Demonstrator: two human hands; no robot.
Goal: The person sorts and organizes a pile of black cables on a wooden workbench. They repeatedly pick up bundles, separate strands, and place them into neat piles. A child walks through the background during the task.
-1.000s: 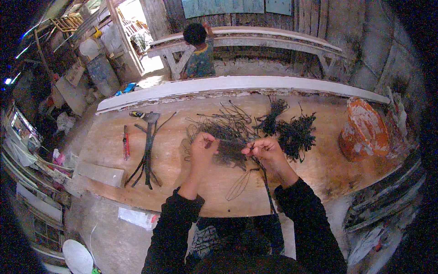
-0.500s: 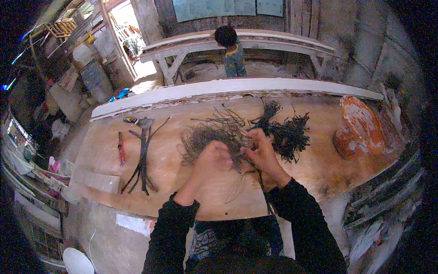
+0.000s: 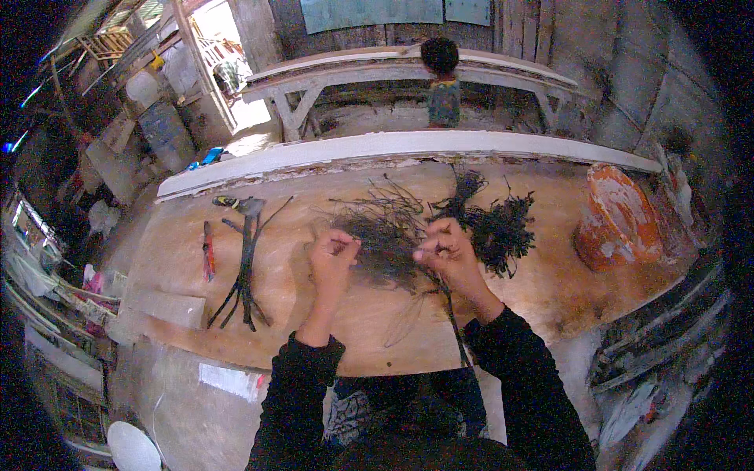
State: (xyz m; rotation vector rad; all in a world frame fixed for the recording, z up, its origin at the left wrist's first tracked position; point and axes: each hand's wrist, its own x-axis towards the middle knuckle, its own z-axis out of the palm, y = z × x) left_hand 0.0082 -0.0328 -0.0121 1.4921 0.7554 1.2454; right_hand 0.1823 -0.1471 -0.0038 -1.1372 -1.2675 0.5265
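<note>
In front of me lies a tangled bunch of thin dark wiry strands (image 3: 381,251) on the wooden tabletop (image 3: 385,322). My right hand (image 3: 449,255) pinches at the bunch's right side, where a thin black stem (image 3: 454,326) runs down past the table's near edge. At the left side of the bunch, my left hand (image 3: 334,255) is closed with thumb and forefinger together; whatever is between them is too fine to make out. Beyond my right hand rest black bunches of frilled strips (image 3: 504,231). Further left is a black branched piece like a small bare tree (image 3: 247,271).
A slim red and black tool (image 3: 208,251) and a yellow-and-black-handled tool (image 3: 228,202) lie at the left. An orange paint-smeared container (image 3: 620,220) stands on the right. A long white board (image 3: 408,145) borders the far edge. Beyond it, a person (image 3: 442,86) stands by a bench (image 3: 345,74).
My left hand has drawn away to the left from the middle of the bunch. My right hand stays nearly in place. The person in the background has shifted right.
</note>
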